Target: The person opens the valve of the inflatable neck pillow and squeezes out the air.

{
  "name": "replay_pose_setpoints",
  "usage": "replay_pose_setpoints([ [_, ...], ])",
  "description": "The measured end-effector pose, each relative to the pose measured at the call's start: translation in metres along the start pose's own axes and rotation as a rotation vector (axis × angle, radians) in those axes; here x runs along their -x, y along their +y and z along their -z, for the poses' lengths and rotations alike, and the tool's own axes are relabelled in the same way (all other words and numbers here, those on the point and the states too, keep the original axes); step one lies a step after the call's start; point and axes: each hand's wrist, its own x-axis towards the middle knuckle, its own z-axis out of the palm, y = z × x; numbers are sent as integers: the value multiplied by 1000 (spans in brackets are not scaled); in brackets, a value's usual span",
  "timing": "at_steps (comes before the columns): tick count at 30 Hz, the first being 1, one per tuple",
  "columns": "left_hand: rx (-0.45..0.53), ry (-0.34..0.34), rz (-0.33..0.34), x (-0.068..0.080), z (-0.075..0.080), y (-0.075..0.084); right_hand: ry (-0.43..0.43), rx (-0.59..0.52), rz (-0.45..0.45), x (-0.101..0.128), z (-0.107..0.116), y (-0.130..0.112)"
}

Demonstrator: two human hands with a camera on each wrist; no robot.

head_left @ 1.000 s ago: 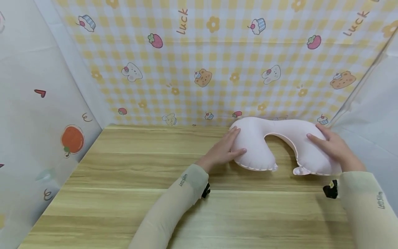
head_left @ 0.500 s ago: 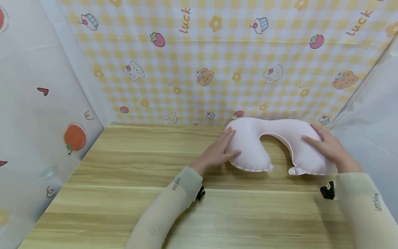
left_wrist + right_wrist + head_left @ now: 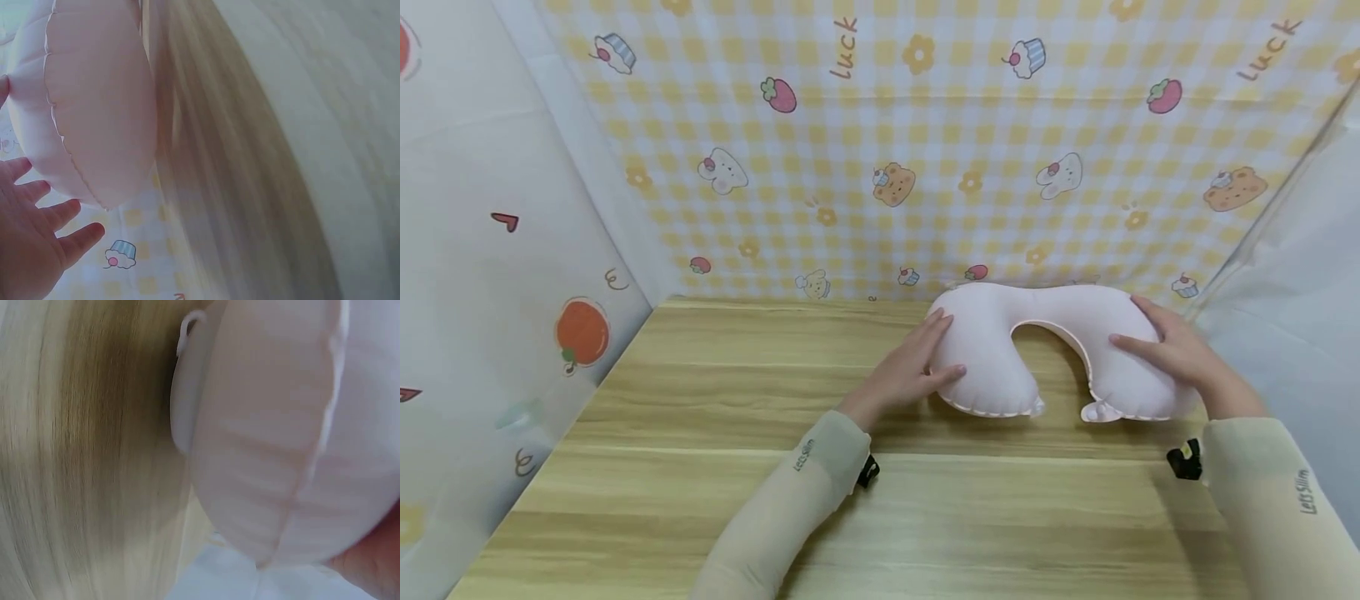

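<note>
A pale pink inflatable neck pillow (image 3: 981, 350) lies near the back of the table, its U opening toward the person. My left hand (image 3: 891, 373) rests against its left lobe, thumb and fingers spread and fairly straight. On the right lobe lies my right hand (image 3: 1183, 354), thumb on top and fingers extended along the outer side. A small pale valve (image 3: 1101, 412) shows at the inner end of that lobe. The left wrist view has the pillow's seamed side (image 3: 100, 94) beside the outstretched fingers (image 3: 81, 244). In the right wrist view, part of the right hand (image 3: 375, 559) touches the pillow.
Under the pillow is a wood-grain table (image 3: 700, 400). A yellow checked sheet (image 3: 820, 150) with cartoon prints hangs behind it. White sheets stand at the left (image 3: 467, 275) and right (image 3: 1292, 308). A black wrist mount (image 3: 1185, 460) shows under the right sleeve.
Both hands and the neck pillow have shifted left along the back of the table. The hands keep the same hold on the two lobes. The head view has also moved slightly.
</note>
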Motion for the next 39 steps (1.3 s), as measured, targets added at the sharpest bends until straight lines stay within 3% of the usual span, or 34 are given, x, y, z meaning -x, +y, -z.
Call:
replay_pose_setpoints([
  [11,8,19,12,13,8,-9,-98,-19,133,7,-1,-1],
  [20,38,-10,8,28,20,-13,-165,-65,159,15,-1,-8],
  [27,36,-23,3,41,27,-16,-195,-96,131,22,-5,-15],
  [39,19,-22,11,72,41,-17,-176,-194,144,41,-17,-23],
])
